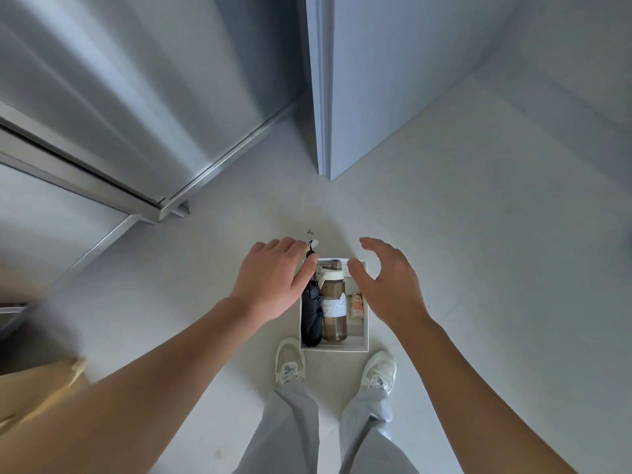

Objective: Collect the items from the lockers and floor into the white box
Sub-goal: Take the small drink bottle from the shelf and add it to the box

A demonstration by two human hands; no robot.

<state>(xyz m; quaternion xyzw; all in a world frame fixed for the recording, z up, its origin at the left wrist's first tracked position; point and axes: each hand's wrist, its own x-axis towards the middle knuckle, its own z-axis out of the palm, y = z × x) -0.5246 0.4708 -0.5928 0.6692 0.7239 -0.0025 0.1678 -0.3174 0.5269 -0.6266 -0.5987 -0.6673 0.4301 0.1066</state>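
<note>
A white box (334, 347) stands on the pale floor just in front of my feet. Inside it lie a folded black umbrella (311, 316) on the left, a brown see-through bottle (334, 313) with a white cap in the middle, and a small orange-labelled item (357, 305) on the right. My left hand (273, 278) hovers above the box's left side, fingers spread and holding nothing. My right hand (386, 285) hovers above the right side, also spread and empty. Parts of the box rim are hidden behind both hands.
Grey metal lockers (136, 97) run along the left, with a steel base rail (171, 206). An open locker door (321, 87) juts out ahead of the box. A tan bag (41, 388) sits at the lower left. My white shoes (290, 366) flank the box.
</note>
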